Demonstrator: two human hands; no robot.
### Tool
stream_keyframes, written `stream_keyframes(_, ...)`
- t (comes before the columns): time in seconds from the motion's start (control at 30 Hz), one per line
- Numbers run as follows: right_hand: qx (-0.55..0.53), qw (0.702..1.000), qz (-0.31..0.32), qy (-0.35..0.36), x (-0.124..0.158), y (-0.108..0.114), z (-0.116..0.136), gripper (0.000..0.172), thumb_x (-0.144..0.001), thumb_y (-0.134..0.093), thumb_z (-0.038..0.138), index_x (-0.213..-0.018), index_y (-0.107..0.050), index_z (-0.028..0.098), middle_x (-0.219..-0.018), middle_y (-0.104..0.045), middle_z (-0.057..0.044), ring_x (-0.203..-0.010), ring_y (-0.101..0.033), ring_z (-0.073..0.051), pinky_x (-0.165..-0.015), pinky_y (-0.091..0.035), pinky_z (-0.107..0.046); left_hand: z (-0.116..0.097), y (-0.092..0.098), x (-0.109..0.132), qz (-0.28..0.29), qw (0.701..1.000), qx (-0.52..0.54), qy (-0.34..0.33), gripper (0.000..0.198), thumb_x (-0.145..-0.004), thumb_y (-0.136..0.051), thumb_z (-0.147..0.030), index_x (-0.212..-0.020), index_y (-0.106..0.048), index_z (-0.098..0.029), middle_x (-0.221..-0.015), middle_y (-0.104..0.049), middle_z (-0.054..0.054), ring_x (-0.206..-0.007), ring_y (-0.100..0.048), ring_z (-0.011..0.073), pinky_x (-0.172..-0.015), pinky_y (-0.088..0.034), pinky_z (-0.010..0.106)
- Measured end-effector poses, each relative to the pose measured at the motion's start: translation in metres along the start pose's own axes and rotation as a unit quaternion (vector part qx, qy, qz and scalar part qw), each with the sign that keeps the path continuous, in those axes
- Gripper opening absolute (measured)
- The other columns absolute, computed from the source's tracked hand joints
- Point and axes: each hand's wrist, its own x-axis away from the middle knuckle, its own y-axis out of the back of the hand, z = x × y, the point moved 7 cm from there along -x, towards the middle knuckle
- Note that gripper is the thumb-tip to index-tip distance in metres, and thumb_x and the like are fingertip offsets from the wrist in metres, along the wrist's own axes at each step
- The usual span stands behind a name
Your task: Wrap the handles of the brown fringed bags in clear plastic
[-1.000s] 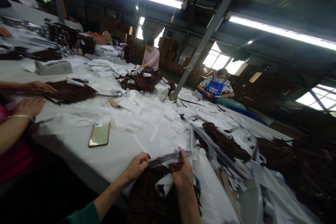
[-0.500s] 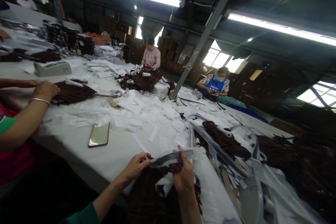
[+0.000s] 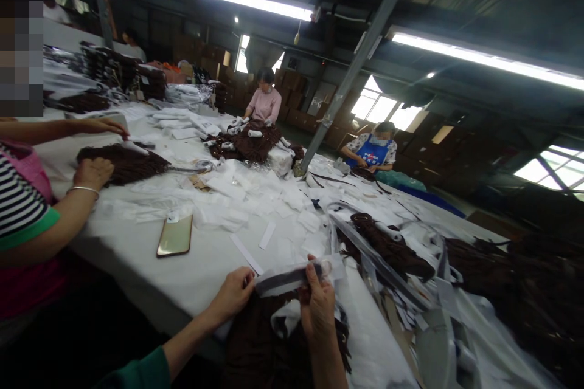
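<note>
Presumably for steadiness — right hand (image 3: 317, 295) pinches plastic-sleeved strap (image 3: 283, 280) | left hand (image 3: 236, 295) bunched by left end — hold unclear

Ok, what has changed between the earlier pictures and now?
The braceleted hand of the co-worker at left moved right, onto the left edge of the brown bundle; their other hand moved right, beside the white roll. The grey strip now shows more of its clear wrapping. Unchanged: wearer's right hand holding it, left hand by its left end, phone on the table.
</note>
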Motion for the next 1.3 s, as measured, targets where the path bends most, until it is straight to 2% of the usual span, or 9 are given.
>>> stream_keyframes(0.17, 0.024, 0.999, 0.022, -0.005, 0.000, 0.000, -0.004, 0.062, -0.056, -0.082, 0.043, -0.109, -0.058, 0.022, -0.057, -0.054, 0.009, -0.043, -0.048, -0.007, -0.039, -0.037, -0.018, -0.066, 0.020, -0.009, 0.000, 0.992, 0.100, -0.082, 0.022, -0.082, -0.047, -0.029, -0.098, -0.057, -0.019, -0.107, -0.061, 0.008, -0.095, -0.055, 0.0188, -0.082, -0.042, 0.029)
stream_keyframes(0.3, 0.085, 0.995, 0.043, -0.003, 0.003, 0.006, 0.003, 0.059, -0.063, -0.076, 0.051, -0.109, -0.058, 0.018, -0.055, -0.054, 0.008, -0.042, -0.045, -0.009, -0.042, -0.038, -0.021, -0.108, -0.020, -0.007, 0.203, 0.970, 0.076, -0.113, 0.024, -0.081, -0.052, -0.039, -0.069, -0.055, -0.018, -0.063, -0.053, -0.002, -0.060, -0.048, 0.0128, -0.054, -0.035, 0.023)
stream_keyframes(0.4, 0.207, 0.976, -0.020, 0.071, 0.009, 0.031, 0.028, 0.052, -0.072, -0.065, 0.055, -0.109, -0.060, 0.018, -0.059, -0.058, 0.004, -0.044, -0.047, -0.011, -0.043, -0.039, -0.023, -0.108, -0.029, -0.013, 0.191, 0.975, 0.073, -0.088, 0.032, -0.083, -0.048, -0.040, -0.059, -0.047, -0.019, -0.051, -0.037, -0.006, -0.049, -0.035, 0.0098, -0.046, -0.025, 0.023)
stream_keyframes(0.5, 0.371, 0.895, -0.063, 0.239, 0.022, 0.044, 0.059, 0.057, -0.071, -0.069, 0.040, -0.122, -0.054, 0.022, -0.095, -0.066, -0.005, -0.066, -0.058, -0.017, -0.061, -0.049, -0.029, -0.106, -0.032, -0.016, 0.197, 0.974, 0.082, -0.075, 0.030, -0.082, -0.047, -0.039, -0.059, -0.045, -0.019, -0.050, -0.036, -0.006, -0.047, -0.033, 0.0095, -0.045, -0.023, 0.023)
stream_keyframes(0.6, 0.501, 0.791, 0.008, 0.351, 0.030, 0.030, 0.059, 0.057, -0.073, -0.063, 0.027, -0.129, -0.050, 0.023, -0.120, -0.057, -0.010, -0.097, -0.058, -0.025, -0.083, -0.049, -0.038, -0.113, -0.043, -0.011, 0.261, 0.958, 0.083, -0.085, 0.029, -0.081, -0.048, -0.039, -0.060, -0.045, -0.019, -0.050, -0.038, -0.006, -0.046, -0.035, 0.0095, -0.045, -0.023, 0.023)
stream_keyframes(0.73, 0.597, 0.692, 0.095, 0.395, 0.026, 0.016, 0.031, 0.044, -0.081, -0.044, 0.014, -0.123, -0.052, 0.021, -0.116, -0.059, -0.011, -0.108, -0.056, -0.024, -0.090, -0.048, -0.039, -0.124, -0.051, -0.008, 0.274, 0.954, 0.075, -0.099, 0.029, -0.082, -0.048, -0.038, -0.061, -0.044, -0.018, -0.052, -0.042, -0.005, -0.049, -0.038, 0.0091, -0.047, -0.028, 0.021)
stream_keyframes(0.87, 0.634, 0.658, 0.059, 0.401, 0.018, 0.023, 0.023, 0.041, -0.082, -0.039, 0.011, -0.121, -0.051, 0.018, -0.106, -0.063, -0.012, -0.100, -0.059, -0.024, -0.086, -0.049, -0.036, -0.118, -0.056, -0.002, 0.359, 0.926, 0.099, -0.059, 0.014, -0.081, -0.050, -0.032, -0.079, -0.049, -0.018, -0.061, -0.052, -0.004, -0.051, -0.047, 0.0109, -0.049, -0.036, 0.021)
stream_keyframes(1.1, 0.585, 0.752, -0.087, 0.290, 0.007, 0.046, 0.042, 0.040, -0.082, -0.034, 0.020, -0.116, -0.054, 0.017, -0.107, -0.064, -0.013, -0.098, -0.061, -0.027, -0.084, -0.046, -0.038, -0.102, -0.050, -0.001, 0.334, 0.930, -0.001, -0.157, 0.009, -0.081, -0.048, -0.024, -0.076, -0.053, -0.018, -0.064, -0.050, -0.004, -0.061, -0.047, 0.0114, -0.057, -0.035, 0.020)
stream_keyframes(1.3, 0.256, 0.957, -0.093, 0.103, -0.008, 0.049, 0.013, 0.030, -0.067, -0.057, 0.031, -0.094, -0.060, 0.018, -0.066, -0.063, 0.000, -0.058, -0.059, -0.017, -0.055, -0.047, -0.027, -0.086, -0.054, -0.013, 0.200, 0.972, -0.003, -0.127, 0.016, -0.081, -0.048, -0.029, -0.072, -0.052, -0.018, -0.063, -0.048, -0.003, -0.061, -0.043, 0.0123, -0.058, -0.030, 0.023)
